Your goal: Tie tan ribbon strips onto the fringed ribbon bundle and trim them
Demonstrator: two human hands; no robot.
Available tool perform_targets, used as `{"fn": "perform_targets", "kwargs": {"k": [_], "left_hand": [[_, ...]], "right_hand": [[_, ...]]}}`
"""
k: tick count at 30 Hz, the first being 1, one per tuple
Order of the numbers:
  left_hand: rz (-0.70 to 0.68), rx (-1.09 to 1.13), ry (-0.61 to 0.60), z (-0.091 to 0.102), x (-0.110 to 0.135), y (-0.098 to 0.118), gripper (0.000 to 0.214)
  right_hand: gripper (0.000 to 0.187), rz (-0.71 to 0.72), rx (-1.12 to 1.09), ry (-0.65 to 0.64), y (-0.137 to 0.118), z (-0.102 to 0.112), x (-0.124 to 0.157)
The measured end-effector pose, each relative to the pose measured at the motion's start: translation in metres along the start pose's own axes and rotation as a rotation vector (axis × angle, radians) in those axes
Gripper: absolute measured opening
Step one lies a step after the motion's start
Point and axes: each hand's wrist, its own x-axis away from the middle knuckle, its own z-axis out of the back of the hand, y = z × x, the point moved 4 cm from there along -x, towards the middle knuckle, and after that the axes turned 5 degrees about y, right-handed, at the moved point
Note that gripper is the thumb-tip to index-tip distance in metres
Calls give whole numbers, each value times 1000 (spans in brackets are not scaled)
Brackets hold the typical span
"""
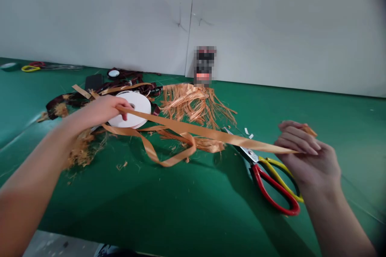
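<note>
Green table (pixel 193 204) is spreading out under everything | left hand (pixel 101 112) is pinching gold ribbon (pixel 211 134) beside white roll (pixel 132 108) | right hand (pixel 307 156) is closing tight on ribbon end | cut strips (pixel 196 104) are lying behind roll, lots left on roll

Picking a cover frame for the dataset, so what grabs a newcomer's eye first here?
A long golden ribbon runs across the middle of the green table mat, pinched between the left hand and right hand. Red-and-yellow-handled scissors lie below the right hand, and a heap of frayed ribbon strands sits beside a white spool.
</note>
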Motion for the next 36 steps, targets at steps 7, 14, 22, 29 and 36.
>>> {"fn": "perform_targets", "kwargs": {"k": [7, 14, 22, 29, 36], "left_hand": [[508, -323, 518, 37, 20, -36, 58], [225, -426, 191, 7, 20, -29, 43], [-364, -204, 64, -57, 35, 65, 37], [-742, 570, -193, -84, 65, 153, 77], [-730, 753, -106, -88, 57, 151, 71]], "right_hand": [[29, -91, 72, 28, 19, 22, -17], [33, -338, 168, 37, 58, 10, -7], [36, -373, 164, -173, 46, -30, 18], [13, -475, -327, -760, -3, -98, 67], [9, -535, -448, -836, -18, -97, 69]]}}
